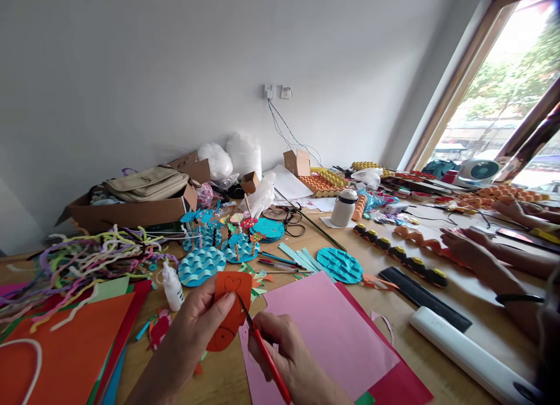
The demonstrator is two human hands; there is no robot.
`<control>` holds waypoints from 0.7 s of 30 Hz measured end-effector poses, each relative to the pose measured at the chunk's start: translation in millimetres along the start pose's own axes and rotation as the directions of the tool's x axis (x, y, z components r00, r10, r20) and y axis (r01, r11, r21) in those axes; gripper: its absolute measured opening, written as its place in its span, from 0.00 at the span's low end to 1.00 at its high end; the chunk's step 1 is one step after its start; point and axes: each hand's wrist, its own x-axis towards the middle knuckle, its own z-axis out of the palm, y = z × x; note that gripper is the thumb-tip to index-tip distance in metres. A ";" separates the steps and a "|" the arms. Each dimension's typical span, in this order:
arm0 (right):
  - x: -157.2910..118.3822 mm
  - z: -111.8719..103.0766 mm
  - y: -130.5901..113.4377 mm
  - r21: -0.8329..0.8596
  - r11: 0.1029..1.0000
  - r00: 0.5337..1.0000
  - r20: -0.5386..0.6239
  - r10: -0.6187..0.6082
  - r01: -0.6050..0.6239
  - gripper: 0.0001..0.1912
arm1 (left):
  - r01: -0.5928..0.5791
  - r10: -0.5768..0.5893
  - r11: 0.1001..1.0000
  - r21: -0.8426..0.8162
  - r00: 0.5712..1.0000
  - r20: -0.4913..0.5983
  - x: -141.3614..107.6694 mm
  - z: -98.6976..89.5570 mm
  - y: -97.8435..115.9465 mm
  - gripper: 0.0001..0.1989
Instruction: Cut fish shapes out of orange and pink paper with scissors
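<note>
Red-handled scissors (268,355) are gripped in the right hand (286,344), dark blades meeting an orange paper piece (234,323) bearing a drawn heart. Left hand (203,311) clamps that piece between thumb and fingers. Smooth pink paper (328,329) lies flat on the wood-grained counter (214,387); beyond, a blue disc (202,266) carries wavy strips.

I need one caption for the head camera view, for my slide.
Left hand steadies orange paper while right hand cuts it with red-handled scissors.
</note>
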 end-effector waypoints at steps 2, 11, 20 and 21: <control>0.3 -0.1 -0.4 0.006 1.000 1.000 0.002 0.000 0.000 0.20 | -0.011 0.011 1.000 0.009 1.000 0.000 0.3 0.4 0.1 0.12; 1.0 0.4 0.2 0.059 0.998 1.000 0.015 -0.021 0.020 0.21 | -0.040 0.040 0.998 0.046 0.999 0.002 1.5 -0.8 -0.3 0.12; 0.7 1.1 3.2 0.039 0.997 0.998 0.012 -0.060 0.059 0.21 | -0.047 0.047 0.998 0.029 0.999 0.015 4.0 -2.3 -4.2 0.12; 0.8 1.2 3.5 0.039 0.997 0.998 0.010 -0.065 0.064 0.21 | -0.048 0.047 0.999 0.026 0.999 0.013 4.1 -1.9 -4.2 0.12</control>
